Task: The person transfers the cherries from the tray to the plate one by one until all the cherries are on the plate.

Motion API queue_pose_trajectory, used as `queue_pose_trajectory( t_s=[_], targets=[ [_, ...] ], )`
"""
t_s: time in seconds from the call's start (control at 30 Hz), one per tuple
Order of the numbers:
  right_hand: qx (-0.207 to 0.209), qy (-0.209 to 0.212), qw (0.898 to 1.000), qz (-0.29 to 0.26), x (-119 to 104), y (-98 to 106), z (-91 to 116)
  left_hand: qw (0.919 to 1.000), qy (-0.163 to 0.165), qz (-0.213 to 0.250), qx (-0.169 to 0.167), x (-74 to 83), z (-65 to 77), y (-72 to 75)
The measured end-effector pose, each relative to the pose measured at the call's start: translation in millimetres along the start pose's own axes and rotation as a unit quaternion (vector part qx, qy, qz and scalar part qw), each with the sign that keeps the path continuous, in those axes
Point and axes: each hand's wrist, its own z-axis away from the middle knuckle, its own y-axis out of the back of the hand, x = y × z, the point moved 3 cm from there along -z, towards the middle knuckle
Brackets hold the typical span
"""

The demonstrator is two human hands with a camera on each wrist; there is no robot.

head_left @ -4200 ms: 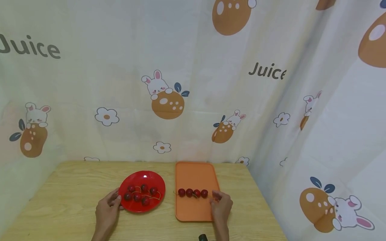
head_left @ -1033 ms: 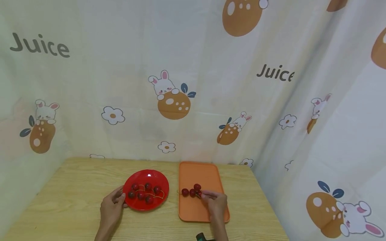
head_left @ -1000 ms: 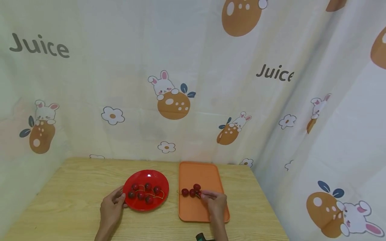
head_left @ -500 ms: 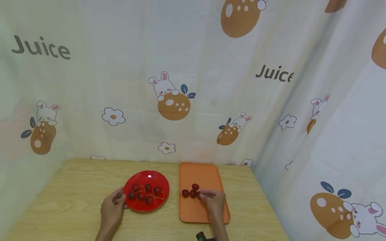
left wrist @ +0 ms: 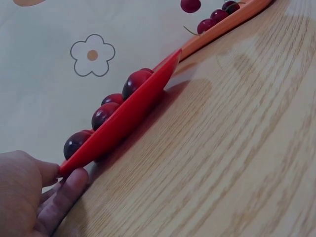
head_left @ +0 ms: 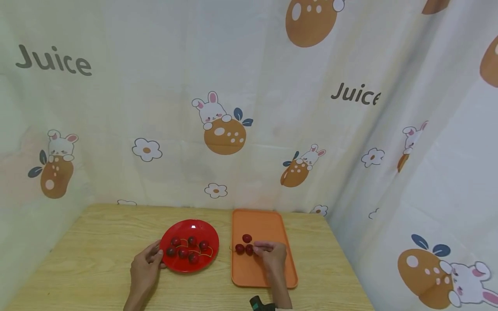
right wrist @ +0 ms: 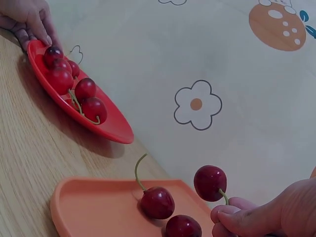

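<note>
My left hand (head_left: 144, 268) pinches the left rim of a red plate (head_left: 186, 226), thumb on top and fingers beneath in the left wrist view. Several dark red cherries (left wrist: 104, 114) with stems lie on this plate. Over the orange tray (head_left: 254, 274), my right hand (head_left: 273, 257) pinches the stem of one cherry (right wrist: 211, 183) between thumb and fingertips. That cherry hangs clear of the tray, as the left wrist view also shows. Below it, other cherries lie on the tray, among them one with a curved stem (right wrist: 157, 202). In the head view the right fingers hide part of them.
Plate and tray stand side by side on a light wooden table (head_left: 101, 250), with a narrow strip of wood between them. A printed curtain (head_left: 163, 108) hangs behind and along the sides. A black device (head_left: 261, 304) sits by the right wrist.
Four seconds ago the tray's cherries lay in a row. Since then my right hand has raised one by its stem, now moving it left toward the plate. The left hand keeps its hold.
</note>
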Motion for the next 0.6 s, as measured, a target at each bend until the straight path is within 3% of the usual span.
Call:
queue_pose_trajectory(
  t_s=[0.6],
  targets=[
    [-0.017,0.021,1.0,-0.016,-5.7,-11.6,-0.2,1.0,-0.006,-0.003,0.005,-0.1,0.9,-0.1]
  ],
)
